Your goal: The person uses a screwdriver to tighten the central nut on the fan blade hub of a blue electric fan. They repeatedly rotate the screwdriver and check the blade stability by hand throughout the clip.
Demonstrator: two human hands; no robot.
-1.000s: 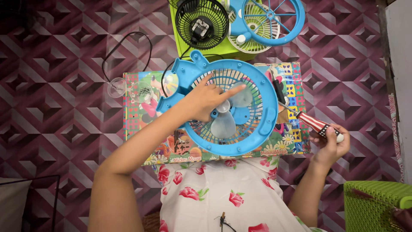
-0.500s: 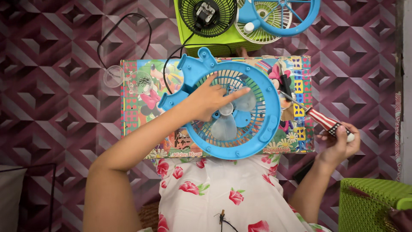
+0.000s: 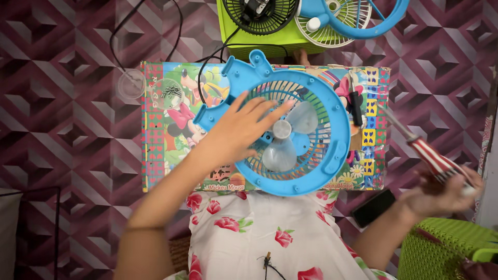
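A blue table fan (image 3: pixel 295 132) lies face up on a colourful cartoon-printed board (image 3: pixel 161 150) in front of me. Its pale blades and white hub show through the round grille. My left hand (image 3: pixel 241 129) rests flat on the left side of the grille, fingers spread toward the hub. My right hand (image 3: pixel 441 194) is off the board's right edge, closed round the red-and-white striped handle of a screwdriver (image 3: pixel 430 158), whose shaft points up and left toward the fan.
A dark phone (image 3: pixel 373 207) lies by my right knee. A green woven basket (image 3: pixel 446 249) stands at lower right. Behind the board, a green stool (image 3: pixel 270 39) carries a black fan grille (image 3: pixel 259 13) and blue fan parts (image 3: pixel 353 18). A clear lid (image 3: pixel 129 84) and black cable (image 3: pixel 145 31) lie left.
My right hand with the screwdriver has drawn back slightly to the right, away from the fan. My left hand stays on the grille.
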